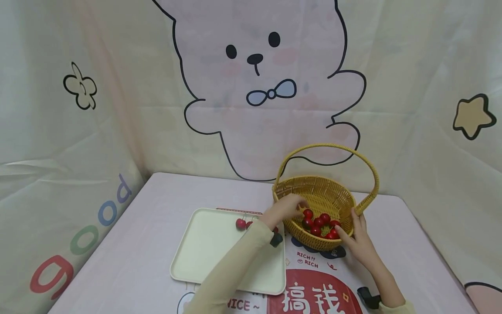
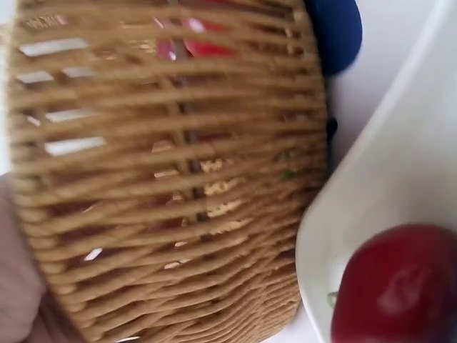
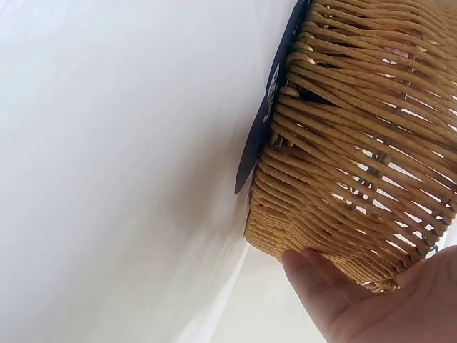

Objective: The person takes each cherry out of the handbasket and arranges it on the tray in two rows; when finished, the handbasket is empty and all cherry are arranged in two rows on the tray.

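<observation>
A yellow woven basket (image 1: 313,185) with a tall arched handle stands on the table and holds several red cherries (image 1: 322,220). My left hand (image 1: 288,207) reaches over its left rim, bent fingertips beside the uppermost cherry (image 1: 308,213); whether they pinch it is unclear. In the left wrist view, the basket's wall (image 2: 178,157) hides most of that hand. My right hand (image 1: 360,242) holds the basket at its right side, thumb over the rim and other fingers outside. From the right wrist, fingers (image 3: 321,286) touch the woven wall (image 3: 357,143).
Left of the basket lies a cream tray (image 1: 204,248), with a few cherries (image 1: 241,224) near its far edge, partly behind my left sleeve. The table (image 1: 129,244) carries printed red lettering in front. A printed cloth backdrop (image 1: 255,131) closes off the back and sides.
</observation>
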A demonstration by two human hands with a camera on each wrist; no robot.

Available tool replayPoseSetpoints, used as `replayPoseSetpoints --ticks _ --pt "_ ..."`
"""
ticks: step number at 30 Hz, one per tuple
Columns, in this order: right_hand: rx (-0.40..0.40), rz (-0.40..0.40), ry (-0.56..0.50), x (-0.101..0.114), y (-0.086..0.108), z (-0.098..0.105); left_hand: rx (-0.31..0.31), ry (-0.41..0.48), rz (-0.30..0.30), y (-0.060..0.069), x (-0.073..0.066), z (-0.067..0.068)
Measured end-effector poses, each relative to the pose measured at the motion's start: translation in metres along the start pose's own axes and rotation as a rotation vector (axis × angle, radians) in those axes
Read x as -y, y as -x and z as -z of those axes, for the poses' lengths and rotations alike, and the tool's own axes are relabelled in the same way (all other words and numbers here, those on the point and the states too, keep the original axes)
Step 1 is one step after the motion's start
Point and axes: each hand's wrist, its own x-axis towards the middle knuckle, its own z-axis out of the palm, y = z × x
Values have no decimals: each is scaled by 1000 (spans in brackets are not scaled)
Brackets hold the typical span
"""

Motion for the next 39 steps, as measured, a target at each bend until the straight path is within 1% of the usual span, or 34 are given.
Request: replayPoseSetpoints --ticks 5,8,10,13,16,19,21,28,30,35,39 --pt "-6 7 -5 -1 0 -1 75 -26 -2 -8 1 1" --pt "-1 7 -8 -2 0 -2 121 -39 14 -12 1 0" --pt "3 4 -10 -3 0 -3 148 -64 23 -15 2 -1" --pt "6 3 -10 -3 0 -3 176 -118 29 -19 2 -4" --pt "1 10 -15 -2 0 -3 182 -161 31 -22 1 -5" --pt "-6 22 -20 -2 -1 -3 180 -180 35 -23 1 -7" --pt "-10 25 -17 -2 -1 -3 175 -177 38 -24 1 -7" --pt "-13 27 -16 -1 -1 -1 143 -196 4 -21 -2 -5" --pt "-13 26 -17 -1 -1 -1 129 -187 -1 -19 -3 -4" --pt "-13 24 -11 -2 -1 -1 77 -146 -19 -15 -5 -3" --pt "-14 23 -13 -3 -1 -1 19 -127 -57 -15 -2 -5"
